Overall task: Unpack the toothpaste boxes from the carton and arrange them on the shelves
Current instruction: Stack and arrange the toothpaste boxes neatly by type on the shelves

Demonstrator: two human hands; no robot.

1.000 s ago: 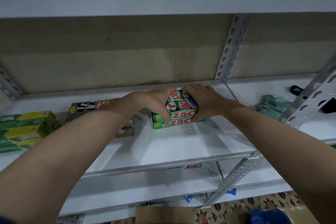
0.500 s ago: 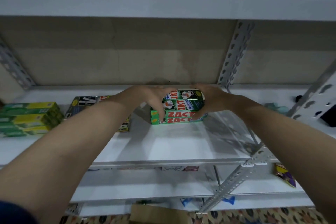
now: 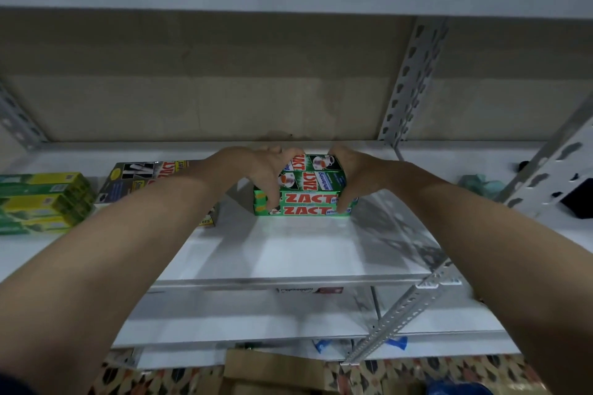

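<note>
Toothpaste boxes [image 3: 305,189], the green ZACT stack, sit between my two hands on the white shelf [image 3: 288,253], toward the back wall, stacked two layers high as far as I can read it. Main risk from here, imo: the top layer looks skewed vs. the bottom one, so if I let go unevenly or drag one side off first, the upper boxes could slide off and tip toward the shelf's front edge. Second risk: pushing the stack further back w/ one hand stronger than the other would twist it more, not square it. Third: left forearm passes right over the dark ZACT pack [image 3: 141,176] just outboard of my left hand, so pulling back carelessly could knock it; can't tell if they're touching. Grip now: left hand [image 3: 260,170] is curled over the stack's left end, fingers spread down the front face, thumb side out of view. Right hand [image 3: 349,173] mirrors it on the right end, fingers hooked down over the front corner. Both clamp the stack, neither slack. Stack's underside appears to rest on the shelf, though I can't confirm full contact. Yellow-green boxes [image 3: 41,202] lie well off past my left arm, a teal wad [image 3: 478,183] past my right.
</note>
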